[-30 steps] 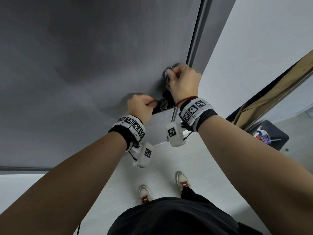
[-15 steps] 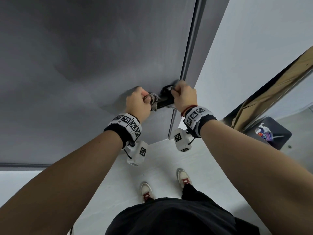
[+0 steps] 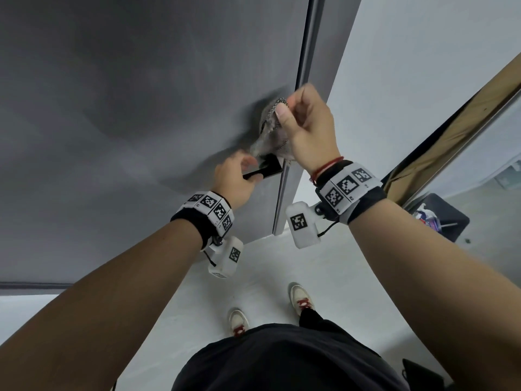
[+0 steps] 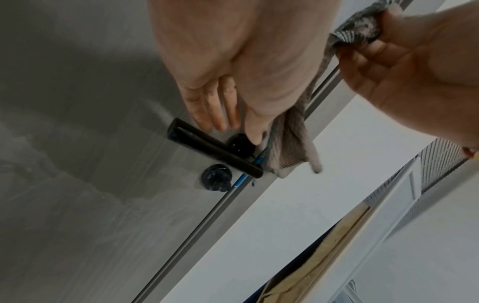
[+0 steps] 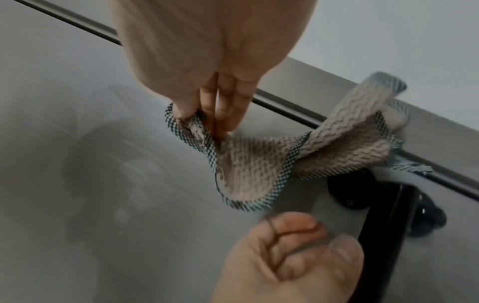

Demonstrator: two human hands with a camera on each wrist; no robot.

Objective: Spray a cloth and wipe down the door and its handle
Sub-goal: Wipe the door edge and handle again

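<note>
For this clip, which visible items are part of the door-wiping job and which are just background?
Part of the job:
- cloth, pinched in the right hand
- door
- black handle, with the left hand at it
- spray bottle, on the dark stand

Background:
- dark stand
- leaning wooden board
- white wall

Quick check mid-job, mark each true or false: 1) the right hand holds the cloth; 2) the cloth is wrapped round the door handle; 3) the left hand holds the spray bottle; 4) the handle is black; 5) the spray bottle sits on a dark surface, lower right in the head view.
1) True: the right hand pinches the cloth.
2) False: it hangs just above the door handle, beside the door edge.
3) False: the left hand is at the handle, no bottle.
4) True.
5) True: spray bottle.
</note>
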